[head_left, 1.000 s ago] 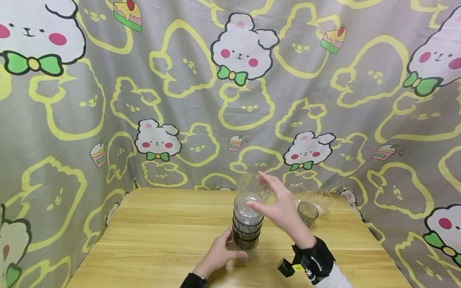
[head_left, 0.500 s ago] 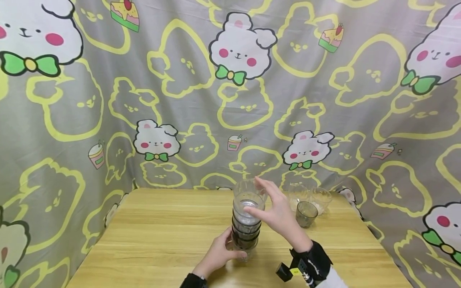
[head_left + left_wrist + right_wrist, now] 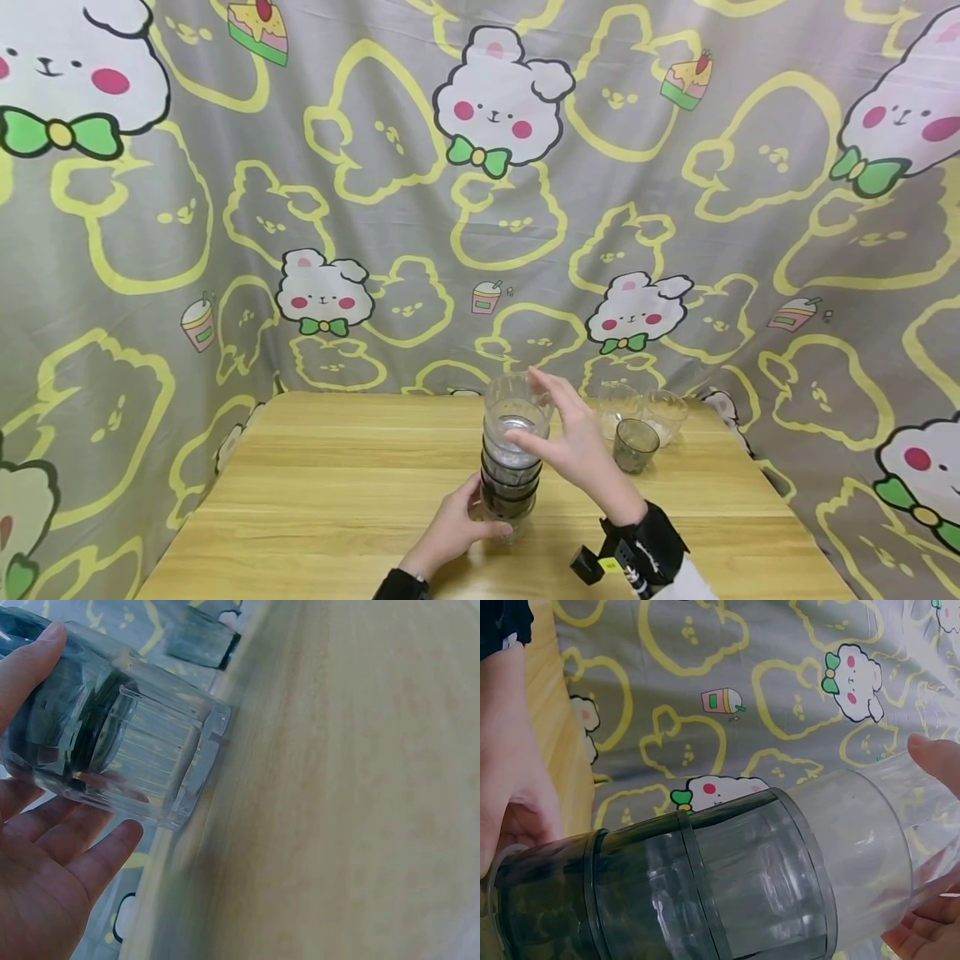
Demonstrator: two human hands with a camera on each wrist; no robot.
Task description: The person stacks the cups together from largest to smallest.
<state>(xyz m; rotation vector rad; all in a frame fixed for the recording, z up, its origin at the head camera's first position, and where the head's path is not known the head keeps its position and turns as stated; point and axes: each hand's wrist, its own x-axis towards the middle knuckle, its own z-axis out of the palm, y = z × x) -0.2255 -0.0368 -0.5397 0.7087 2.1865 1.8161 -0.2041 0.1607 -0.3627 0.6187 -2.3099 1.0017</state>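
Both hands work at the stack of cups (image 3: pixel 512 467) near the lower middle of the head view. Left hand (image 3: pixel 459 523) grips the stack's base on the wooden surface (image 3: pixel 315 500), fingers curled round it. Right hand (image 3: pixel 573 446) holds the clear top cup (image 3: pixel 516 410) between thumb and fingers. Right of the stack stand a dark cup (image 3: pixel 634 444) and two clear cups (image 3: pixel 643 410), near the patterned curtain (image 3: pixel 375 208).
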